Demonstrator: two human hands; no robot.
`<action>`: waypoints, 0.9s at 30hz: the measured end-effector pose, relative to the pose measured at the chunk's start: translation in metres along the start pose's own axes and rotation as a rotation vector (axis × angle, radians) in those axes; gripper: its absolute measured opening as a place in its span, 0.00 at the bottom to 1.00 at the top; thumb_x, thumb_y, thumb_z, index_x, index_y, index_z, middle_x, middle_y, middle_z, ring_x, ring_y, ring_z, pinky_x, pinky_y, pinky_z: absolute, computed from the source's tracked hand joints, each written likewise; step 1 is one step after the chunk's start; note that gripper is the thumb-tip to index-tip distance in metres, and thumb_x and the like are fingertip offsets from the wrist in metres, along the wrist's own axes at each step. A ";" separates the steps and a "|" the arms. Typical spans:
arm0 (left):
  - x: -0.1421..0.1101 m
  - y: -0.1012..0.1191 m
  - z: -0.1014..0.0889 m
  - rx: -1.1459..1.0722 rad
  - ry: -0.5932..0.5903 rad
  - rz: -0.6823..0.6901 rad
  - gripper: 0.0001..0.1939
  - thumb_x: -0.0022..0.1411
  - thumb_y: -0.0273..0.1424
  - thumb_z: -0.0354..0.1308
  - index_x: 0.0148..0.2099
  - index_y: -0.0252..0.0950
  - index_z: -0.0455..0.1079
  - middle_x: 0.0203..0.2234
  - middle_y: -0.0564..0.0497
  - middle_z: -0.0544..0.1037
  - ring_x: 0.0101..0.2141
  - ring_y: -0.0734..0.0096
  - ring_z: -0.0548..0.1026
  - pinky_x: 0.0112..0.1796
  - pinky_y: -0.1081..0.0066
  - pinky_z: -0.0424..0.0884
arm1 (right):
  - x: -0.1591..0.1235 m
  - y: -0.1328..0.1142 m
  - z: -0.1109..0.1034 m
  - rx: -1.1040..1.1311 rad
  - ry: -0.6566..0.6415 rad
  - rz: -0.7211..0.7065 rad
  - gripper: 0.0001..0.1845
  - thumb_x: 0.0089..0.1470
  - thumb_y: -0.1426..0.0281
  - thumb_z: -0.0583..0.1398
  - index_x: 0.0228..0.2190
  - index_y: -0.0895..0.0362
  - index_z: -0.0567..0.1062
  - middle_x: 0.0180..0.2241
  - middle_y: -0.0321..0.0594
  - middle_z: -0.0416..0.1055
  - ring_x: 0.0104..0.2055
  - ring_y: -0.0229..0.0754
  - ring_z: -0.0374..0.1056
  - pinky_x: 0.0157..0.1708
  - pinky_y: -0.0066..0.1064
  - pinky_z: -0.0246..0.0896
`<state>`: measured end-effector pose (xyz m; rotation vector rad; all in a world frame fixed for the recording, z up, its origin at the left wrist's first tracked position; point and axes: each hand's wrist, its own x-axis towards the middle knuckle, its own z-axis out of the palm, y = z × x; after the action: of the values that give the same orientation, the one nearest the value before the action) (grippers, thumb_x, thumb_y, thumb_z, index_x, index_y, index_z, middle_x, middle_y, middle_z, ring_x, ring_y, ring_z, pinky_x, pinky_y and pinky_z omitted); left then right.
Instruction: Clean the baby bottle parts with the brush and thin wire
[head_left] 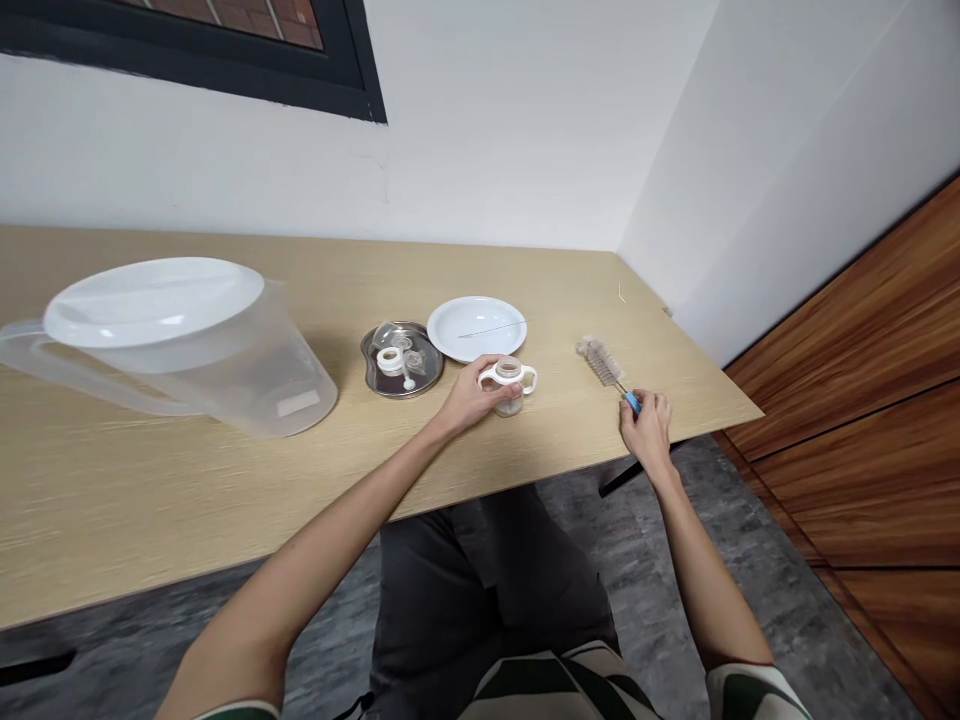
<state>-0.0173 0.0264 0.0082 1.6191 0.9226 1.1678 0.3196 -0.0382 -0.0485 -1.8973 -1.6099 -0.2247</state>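
My left hand [474, 397] is closed around a small clear baby bottle [510, 405] with a white two-handled ring at its neck. The bottle stands upright near the table's front edge, its top uncovered. To the right, my right hand [646, 425] grips the blue handle of a bottle brush [600, 362], whose pale bristles point away from me and to the left. Just left of the bottle, a metal tray [373, 378] holds a white ring [390, 361], a clear dome-shaped cap and small clear and white parts. A white bowl [477, 312] sits behind the bottle with a thin wire-like stick [491, 329] across it.
On the left stands a large translucent pitcher [247, 375] with a white lid. The wooden table [360, 445] meets a white wall at the back. A small thin bent piece [621, 293] lies at the far right. Wooden panels [862, 420] rise beyond the right edge.
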 end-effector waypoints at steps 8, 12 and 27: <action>-0.004 0.002 0.004 0.004 0.003 -0.017 0.33 0.45 0.44 0.74 0.50 0.33 0.74 0.47 0.42 0.80 0.47 0.55 0.78 0.49 0.57 0.74 | -0.003 -0.004 0.001 -0.016 0.047 0.043 0.21 0.60 0.60 0.54 0.49 0.61 0.69 0.47 0.56 0.68 0.50 0.57 0.60 0.52 0.47 0.54; -0.007 0.001 0.008 -0.045 -0.010 -0.029 0.34 0.42 0.44 0.76 0.50 0.32 0.76 0.46 0.41 0.81 0.47 0.53 0.78 0.50 0.55 0.74 | -0.003 -0.005 0.003 -0.030 0.049 0.050 0.22 0.61 0.58 0.54 0.48 0.62 0.70 0.46 0.56 0.69 0.49 0.57 0.62 0.50 0.46 0.55; 0.096 0.089 -0.086 1.384 -0.330 0.608 0.18 0.63 0.22 0.54 0.50 0.42 0.77 0.43 0.42 0.80 0.49 0.53 0.72 0.61 0.36 0.53 | -0.008 -0.015 0.010 -0.062 0.123 0.050 0.22 0.64 0.58 0.52 0.47 0.62 0.72 0.41 0.58 0.71 0.44 0.58 0.64 0.43 0.46 0.55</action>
<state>-0.0688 0.1079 0.1320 3.2478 1.1066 0.4612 0.3009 -0.0385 -0.0557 -1.9292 -1.4876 -0.3666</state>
